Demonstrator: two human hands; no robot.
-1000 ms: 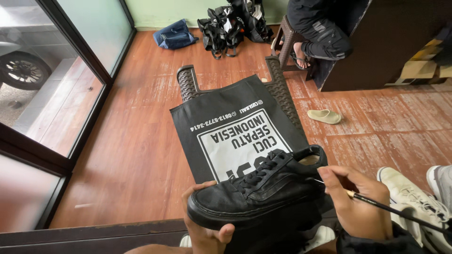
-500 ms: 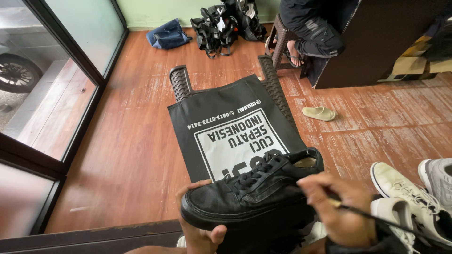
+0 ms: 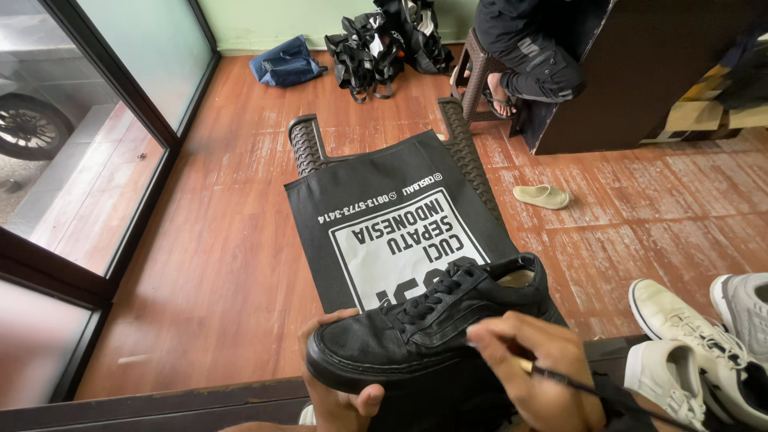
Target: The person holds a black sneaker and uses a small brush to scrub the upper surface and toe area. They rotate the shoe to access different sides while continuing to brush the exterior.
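Cradled from beneath by the left hand (image 3: 340, 392), the black lace-up sneaker (image 3: 428, 324) lies side-up, exposing its flank to the thin brush (image 3: 596, 392) pinched in the right hand (image 3: 540, 372), above the black printed bag (image 3: 400, 232).

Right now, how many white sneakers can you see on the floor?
2. One white sneaker lies at lower right beside the right hand; a second white sneaker sits at the right edge, partly cut off. More may lie outside the frame.
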